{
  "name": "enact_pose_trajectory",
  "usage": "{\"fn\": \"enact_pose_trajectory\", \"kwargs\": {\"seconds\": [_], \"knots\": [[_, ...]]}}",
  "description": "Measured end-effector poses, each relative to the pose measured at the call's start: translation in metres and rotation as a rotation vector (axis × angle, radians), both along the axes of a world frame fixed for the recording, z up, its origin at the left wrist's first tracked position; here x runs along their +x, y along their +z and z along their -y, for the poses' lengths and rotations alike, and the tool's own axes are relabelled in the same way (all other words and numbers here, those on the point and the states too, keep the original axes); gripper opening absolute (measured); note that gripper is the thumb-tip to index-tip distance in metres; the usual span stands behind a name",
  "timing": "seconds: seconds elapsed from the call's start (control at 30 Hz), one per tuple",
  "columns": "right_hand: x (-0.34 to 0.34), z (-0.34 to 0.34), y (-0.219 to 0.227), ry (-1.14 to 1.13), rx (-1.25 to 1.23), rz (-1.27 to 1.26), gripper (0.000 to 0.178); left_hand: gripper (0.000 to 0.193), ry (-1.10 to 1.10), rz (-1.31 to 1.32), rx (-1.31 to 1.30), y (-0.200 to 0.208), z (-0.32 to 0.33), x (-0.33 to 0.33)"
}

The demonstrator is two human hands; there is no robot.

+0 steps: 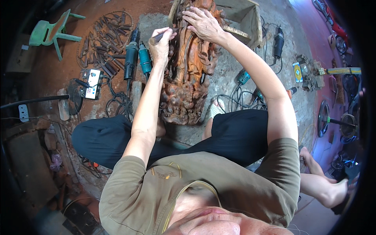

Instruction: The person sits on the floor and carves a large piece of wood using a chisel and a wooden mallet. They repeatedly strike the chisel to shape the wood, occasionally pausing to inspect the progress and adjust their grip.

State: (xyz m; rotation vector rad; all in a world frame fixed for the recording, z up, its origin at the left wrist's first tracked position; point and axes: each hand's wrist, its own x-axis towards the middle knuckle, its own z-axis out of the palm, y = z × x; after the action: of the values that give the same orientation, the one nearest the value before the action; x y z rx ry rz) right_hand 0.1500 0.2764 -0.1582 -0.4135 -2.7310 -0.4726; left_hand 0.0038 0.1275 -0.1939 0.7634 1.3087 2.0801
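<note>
A reddish-brown wood carving [192,64], with a draped figure and knotted lower end, lies lengthwise in front of my knees. My left hand [159,46] is closed round the dark handle of a carving chisel [158,38] at the carving's left side. The chisel's tip points toward the wood, but I cannot tell whether it touches. My right hand [203,25] lies flat on the upper part of the carving, fingers spread and no tool in it.
Left of the carving are two teal power grinders [131,56] [145,58], a heap of chisels [107,39], a white power strip [93,83] and a green chair [53,31]. A wooden crate [244,23], cables and a phone [297,72] lie right. Another person's bare leg [321,188] shows lower right.
</note>
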Motion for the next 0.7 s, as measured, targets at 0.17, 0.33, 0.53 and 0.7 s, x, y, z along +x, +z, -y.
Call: {"fn": "enact_pose_trajectory", "kwargs": {"seconds": [0.17, 0.33, 0.53, 0.7], "knots": [[0.000, -0.001, -0.001, 0.009, 0.033, 0.155, 0.041, 0.014, -0.066, -0.123, -0.154, -0.008, 0.037, -0.007], [0.003, 0.013, 0.005, 0.073, -0.045, 0.192, 0.039, 0.015, -0.041, -0.013, -0.147, -0.007, 0.041, -0.025], [0.000, 0.033, -0.006, 0.220, -0.102, 0.228, 0.043, 0.017, 0.033, 0.072, 0.004, -0.004, 0.008, -0.016], [0.001, 0.064, -0.020, 0.408, -0.219, 0.226, 0.053, 0.014, 0.004, 0.092, 0.044, -0.007, -0.004, -0.006]]}}
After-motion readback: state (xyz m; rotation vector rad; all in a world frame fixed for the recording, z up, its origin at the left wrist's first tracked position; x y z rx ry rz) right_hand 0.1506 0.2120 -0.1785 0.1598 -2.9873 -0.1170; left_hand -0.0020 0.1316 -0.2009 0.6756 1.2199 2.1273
